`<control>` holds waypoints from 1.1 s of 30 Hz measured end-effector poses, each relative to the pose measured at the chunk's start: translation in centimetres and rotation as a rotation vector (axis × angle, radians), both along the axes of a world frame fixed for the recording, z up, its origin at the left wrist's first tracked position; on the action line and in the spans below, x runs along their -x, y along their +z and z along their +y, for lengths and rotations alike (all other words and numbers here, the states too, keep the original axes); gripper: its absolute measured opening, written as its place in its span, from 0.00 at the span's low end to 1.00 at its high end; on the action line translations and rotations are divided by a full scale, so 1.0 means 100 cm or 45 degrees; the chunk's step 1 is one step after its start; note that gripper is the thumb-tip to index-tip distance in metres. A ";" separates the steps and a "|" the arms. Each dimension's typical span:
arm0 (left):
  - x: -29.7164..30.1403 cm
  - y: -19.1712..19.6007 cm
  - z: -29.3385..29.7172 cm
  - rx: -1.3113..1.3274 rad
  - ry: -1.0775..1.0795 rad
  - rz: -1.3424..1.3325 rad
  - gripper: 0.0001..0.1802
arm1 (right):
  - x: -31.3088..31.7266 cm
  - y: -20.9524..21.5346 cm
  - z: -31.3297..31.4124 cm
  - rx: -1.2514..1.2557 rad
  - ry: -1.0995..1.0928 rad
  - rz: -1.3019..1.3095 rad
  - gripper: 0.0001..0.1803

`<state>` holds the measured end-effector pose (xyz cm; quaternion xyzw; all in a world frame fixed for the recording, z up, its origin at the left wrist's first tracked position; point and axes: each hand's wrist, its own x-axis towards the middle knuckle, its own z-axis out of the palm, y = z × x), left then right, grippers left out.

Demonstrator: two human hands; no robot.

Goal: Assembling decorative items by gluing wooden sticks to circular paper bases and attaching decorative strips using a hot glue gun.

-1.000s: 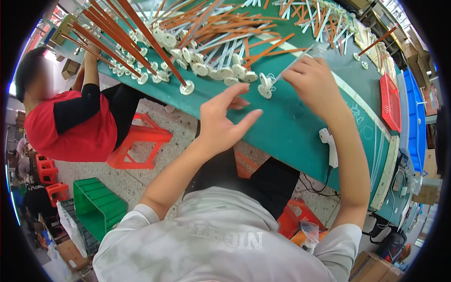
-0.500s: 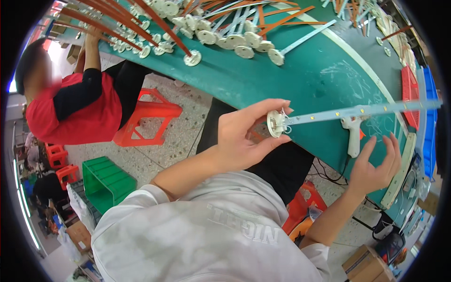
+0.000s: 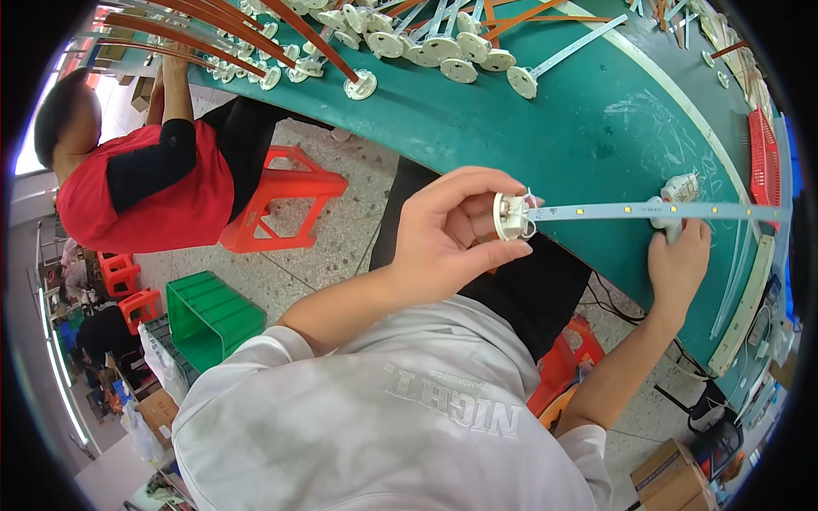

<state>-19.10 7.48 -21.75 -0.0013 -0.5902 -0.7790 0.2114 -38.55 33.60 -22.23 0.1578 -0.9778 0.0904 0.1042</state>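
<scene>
L hand (image 3: pixel 434 226): thumb + fingers pinching white round plastic base (image 3: pixel 509 216), its wired side facing R hand. Thin white wires (image 3: pixel 532 207) loop loose where base meets long pale-grey flat strip w/ small yellow LED chips (image 3: pixel 629 209). Strip runs approx. level from L fingertips across to above R hand, far end unsupported, so presumably fixed to base; soldered, glued or just seated = can't tell.

R hand (image 3: pixel 677 266): fingers at grip of white pistol-shaped glue gun (image 3: pixel 681 186), just under strip; appears curled round it, but strip hides part, firmness of hold n/a. Nozzle contact w/ base: none, gun well apart from L hand.

Status (est.): strip + base together = done; loose wires untucked, no glue clearly visible at joint, so this pc. looks part-done.

Beyond L hand, on green tabletop (image 3: pixel 477 128): single grey strip w/ white disc base (image 3: pixel 567 58), lying apart; past it, heap of white disc bases w/ strips (image 3: pixel 443 48), approx. count n/a. Up-left of L hand: orange-brown strip upright on white base (image 3: pixel 361 85), more standing behind. Whether those are finished = can't tell.

Past R hand, to its right: red perforated plastic basket (image 3: pixel 764 157). Far left of L hand: co-worker in red/black top (image 3: pixel 162 187), seated on red plastic stool (image 3: pixel 290 204), arms at table.
</scene>
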 end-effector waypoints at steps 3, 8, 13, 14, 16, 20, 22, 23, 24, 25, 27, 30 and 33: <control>-0.008 0.001 -0.001 -0.458 -0.113 -0.284 0.24 | 0.010 -0.004 0.004 0.040 -0.004 0.004 0.20; -0.011 0.006 -0.005 -0.912 -0.220 -0.336 0.22 | -0.047 0.019 0.023 1.604 -0.022 -0.476 0.25; -0.010 0.009 -0.009 -0.894 -0.248 -0.429 0.32 | -0.149 0.039 -0.032 2.233 0.267 -0.895 0.25; -0.009 0.009 -0.009 -0.891 -0.255 -0.442 0.32 | -0.163 0.037 -0.042 2.158 0.232 -0.832 0.26; -0.008 0.009 -0.008 -0.944 -0.307 -0.428 0.33 | -0.172 0.028 -0.041 2.089 0.187 -0.773 0.27; -0.006 0.009 -0.007 -0.969 -0.330 -0.432 0.33 | -0.173 0.033 -0.039 1.921 0.672 -0.931 0.27; -0.007 0.010 -0.007 -0.964 -0.313 -0.443 0.33 | -0.176 0.046 -0.037 1.593 0.470 -1.119 0.24; -0.008 0.010 -0.007 -0.962 -0.309 -0.445 0.33 | -0.179 0.047 -0.044 1.654 0.395 -1.019 0.21; -0.008 0.010 -0.008 -0.930 -0.324 -0.433 0.33 | -0.179 0.046 -0.043 1.656 0.397 -1.023 0.21; -0.009 0.010 -0.008 -0.898 -0.339 -0.420 0.34 | -0.180 0.044 -0.041 1.654 0.375 -1.010 0.20; -0.010 0.011 -0.007 -0.876 -0.329 -0.431 0.34 | -0.183 0.041 -0.040 1.648 0.356 -1.006 0.20; -0.011 0.015 -0.007 -0.828 -0.317 -0.447 0.35 | -0.185 0.037 -0.041 1.677 0.332 -1.012 0.18; -0.011 0.013 -0.007 -0.879 -0.316 -0.394 0.28 | -0.179 0.033 -0.035 1.546 0.515 -0.960 0.14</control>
